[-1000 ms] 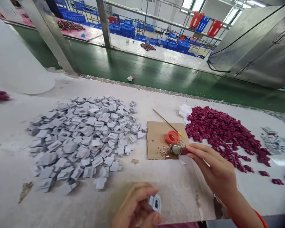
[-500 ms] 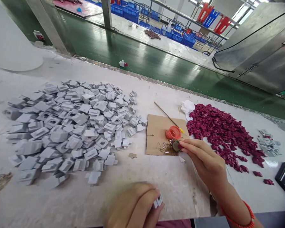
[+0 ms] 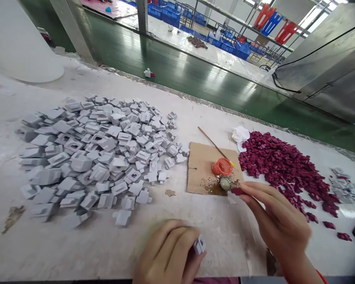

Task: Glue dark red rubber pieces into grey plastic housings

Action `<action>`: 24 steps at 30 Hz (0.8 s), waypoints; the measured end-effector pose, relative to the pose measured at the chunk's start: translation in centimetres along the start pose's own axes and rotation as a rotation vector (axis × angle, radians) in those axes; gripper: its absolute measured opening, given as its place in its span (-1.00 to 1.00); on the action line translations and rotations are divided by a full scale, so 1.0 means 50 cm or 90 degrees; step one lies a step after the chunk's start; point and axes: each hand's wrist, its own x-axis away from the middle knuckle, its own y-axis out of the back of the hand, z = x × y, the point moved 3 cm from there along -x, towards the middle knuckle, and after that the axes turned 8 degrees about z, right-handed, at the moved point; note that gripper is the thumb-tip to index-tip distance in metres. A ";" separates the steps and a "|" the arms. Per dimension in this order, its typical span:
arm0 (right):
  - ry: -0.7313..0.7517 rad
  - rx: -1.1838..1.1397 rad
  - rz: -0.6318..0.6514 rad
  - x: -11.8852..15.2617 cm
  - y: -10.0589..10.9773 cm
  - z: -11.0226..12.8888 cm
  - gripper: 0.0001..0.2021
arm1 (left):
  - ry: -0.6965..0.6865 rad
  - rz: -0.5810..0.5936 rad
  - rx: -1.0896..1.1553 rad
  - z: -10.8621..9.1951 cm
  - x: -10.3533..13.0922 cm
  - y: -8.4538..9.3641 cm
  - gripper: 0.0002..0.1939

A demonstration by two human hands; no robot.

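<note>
Right hand point(image 3: 279, 223) pinches red piece point(image 3: 236, 191) at fingertips.

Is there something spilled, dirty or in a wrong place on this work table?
Yes. Brown glue-like liquid is smeared over the cardboard sheet around the small metal dish, just beside the right hand. A brown stain marks the table at the near left.

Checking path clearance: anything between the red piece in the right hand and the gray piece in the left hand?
Nothing visible. The right hand pinches a red piece by the cardboard; the left hand holds a gray piece near the table edge. Only bare tabletop lies between them.
</note>
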 end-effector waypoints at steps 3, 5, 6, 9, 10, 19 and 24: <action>-0.053 -0.116 0.032 0.033 -0.006 0.045 -0.73 | -0.026 0.021 0.024 0.004 0.001 0.004 -0.84; -0.065 -0.184 0.072 0.057 -0.024 0.071 -0.77 | -0.046 0.030 0.033 0.005 0.003 0.006 -0.79; -0.068 -0.205 0.087 0.067 -0.035 0.080 -0.78 | -0.047 0.031 0.036 0.005 0.004 0.008 -0.78; -0.078 -0.226 0.107 0.088 -0.061 0.090 -0.77 | -0.032 0.030 0.042 0.004 0.005 0.009 -0.78; -0.074 -0.228 0.110 0.092 -0.066 0.091 -0.75 | -0.031 0.031 0.045 0.004 0.004 0.009 -0.78; -0.031 -0.235 0.179 0.090 -0.070 0.096 -0.72 | -0.022 0.036 0.054 0.006 0.007 0.007 -0.78; 0.005 -0.269 0.188 0.073 -0.079 0.104 -0.69 | -0.027 0.037 0.048 0.001 0.000 0.012 -0.83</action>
